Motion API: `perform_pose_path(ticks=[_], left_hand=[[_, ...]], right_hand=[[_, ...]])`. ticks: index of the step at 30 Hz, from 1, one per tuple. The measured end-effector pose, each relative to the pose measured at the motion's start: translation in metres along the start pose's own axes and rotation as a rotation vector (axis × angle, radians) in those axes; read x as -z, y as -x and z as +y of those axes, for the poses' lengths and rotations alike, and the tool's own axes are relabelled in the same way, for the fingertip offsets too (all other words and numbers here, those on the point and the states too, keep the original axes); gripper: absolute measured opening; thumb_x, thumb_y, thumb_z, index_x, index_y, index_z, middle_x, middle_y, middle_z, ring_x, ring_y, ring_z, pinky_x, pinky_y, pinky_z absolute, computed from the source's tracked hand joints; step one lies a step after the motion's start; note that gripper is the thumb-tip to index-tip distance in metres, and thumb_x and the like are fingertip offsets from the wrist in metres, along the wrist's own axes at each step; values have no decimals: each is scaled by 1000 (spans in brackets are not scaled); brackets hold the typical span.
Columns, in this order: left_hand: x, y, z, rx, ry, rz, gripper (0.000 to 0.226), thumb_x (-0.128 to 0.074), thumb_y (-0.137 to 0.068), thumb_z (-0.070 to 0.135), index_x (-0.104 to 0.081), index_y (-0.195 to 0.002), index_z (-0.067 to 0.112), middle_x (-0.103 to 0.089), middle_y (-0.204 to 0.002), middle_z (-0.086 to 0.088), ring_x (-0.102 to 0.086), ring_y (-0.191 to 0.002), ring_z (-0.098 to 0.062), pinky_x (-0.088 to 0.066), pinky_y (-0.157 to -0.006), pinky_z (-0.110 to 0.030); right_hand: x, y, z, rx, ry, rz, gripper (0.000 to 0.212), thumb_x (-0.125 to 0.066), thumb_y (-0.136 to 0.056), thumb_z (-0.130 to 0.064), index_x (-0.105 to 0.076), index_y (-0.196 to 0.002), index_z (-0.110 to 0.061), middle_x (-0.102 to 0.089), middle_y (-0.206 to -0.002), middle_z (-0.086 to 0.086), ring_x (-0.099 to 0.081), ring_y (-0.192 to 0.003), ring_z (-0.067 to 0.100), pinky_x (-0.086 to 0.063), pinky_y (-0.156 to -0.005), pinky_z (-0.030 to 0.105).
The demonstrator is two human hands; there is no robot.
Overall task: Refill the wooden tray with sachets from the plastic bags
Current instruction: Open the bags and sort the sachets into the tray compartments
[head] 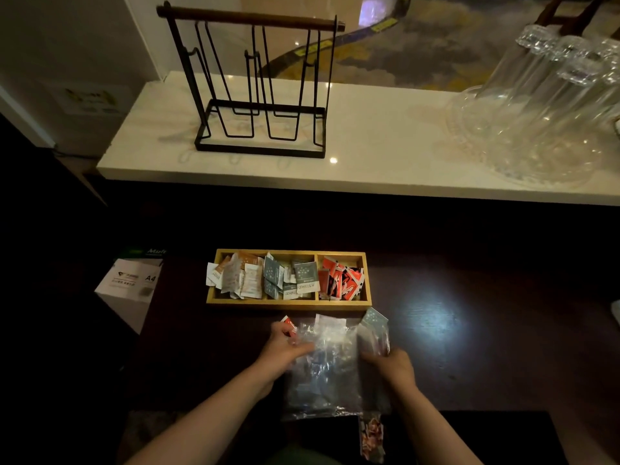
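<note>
A wooden tray (288,304) lies on the dark table, its three compartments holding white-and-orange, grey-green and red sachets. Just in front of it lies a crumpled clear plastic bag (323,370) of sachets. My left hand (285,347) grips the bag's left upper edge, with a red sachet (288,322) showing at its fingertips. My right hand (391,364) holds the bag's right side beside a grey-green sachet (374,318) that sticks up. A second small bag of red sachets (371,439) lies at the table's near edge.
Behind the dark table (469,330) runs a white marble counter (369,146) with a black wire rack (261,95) and clear upturned glasses (543,105). A white A4 paper box (131,283) stands at the left, below table level.
</note>
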State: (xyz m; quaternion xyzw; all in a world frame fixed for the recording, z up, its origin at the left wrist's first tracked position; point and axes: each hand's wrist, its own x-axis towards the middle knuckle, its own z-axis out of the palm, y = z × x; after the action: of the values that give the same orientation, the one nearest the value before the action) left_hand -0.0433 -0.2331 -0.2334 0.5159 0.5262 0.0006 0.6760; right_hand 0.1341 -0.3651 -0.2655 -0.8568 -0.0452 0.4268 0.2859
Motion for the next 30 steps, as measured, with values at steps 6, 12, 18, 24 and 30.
perform_pose_path(ticks=[6, 12, 18, 24, 30], left_hand=[[4, 0, 9, -101, -86, -62, 35, -70, -81, 14, -54, -111, 21, -60, -110, -2, -61, -98, -16, -49, -71, -22], [52, 8, 28, -213, -358, 87, 11, -68, -83, 22, -60, -91, 22, -63, -99, 3, -61, -97, -17, -48, -72, -21], [82, 28, 58, -331, -875, 83, 88, -76, -70, 44, -29, -143, 27, -36, -147, 3, -34, -137, -18, -35, -111, -37], [66, 23, 70, -466, -1127, -85, 61, -63, -84, 29, -36, -139, 33, -48, -142, 10, -37, -135, -8, 1, -118, -41], [81, 26, 73, -599, -1238, 92, 28, -41, -85, 1, -49, -80, 28, -49, -83, 13, -47, -100, -13, -31, -97, -28]], right_hand=[[2, 1, -12, 57, -220, -114, 23, -74, -77, -17, -65, -96, -9, -72, -91, 12, -69, -86, 27, -57, -82, 47], [1, 22, -38, 214, -296, -231, 24, -73, -77, -11, -63, -98, -9, -70, -90, 14, -67, -82, 27, -57, -73, 38], [-15, 47, -73, 429, -97, -456, 17, -68, -83, -17, -60, -97, -24, -69, -99, 4, -67, -94, 20, -55, -87, 35], [-45, 56, -93, 464, -195, -599, 31, -70, -79, -3, -61, -107, -13, -70, -99, 3, -68, -93, 16, -53, -90, 31], [-64, 51, -84, 437, -201, -665, 40, -76, -74, -13, -60, -109, -3, -69, -104, 16, -67, -93, 25, -54, -90, 40]])
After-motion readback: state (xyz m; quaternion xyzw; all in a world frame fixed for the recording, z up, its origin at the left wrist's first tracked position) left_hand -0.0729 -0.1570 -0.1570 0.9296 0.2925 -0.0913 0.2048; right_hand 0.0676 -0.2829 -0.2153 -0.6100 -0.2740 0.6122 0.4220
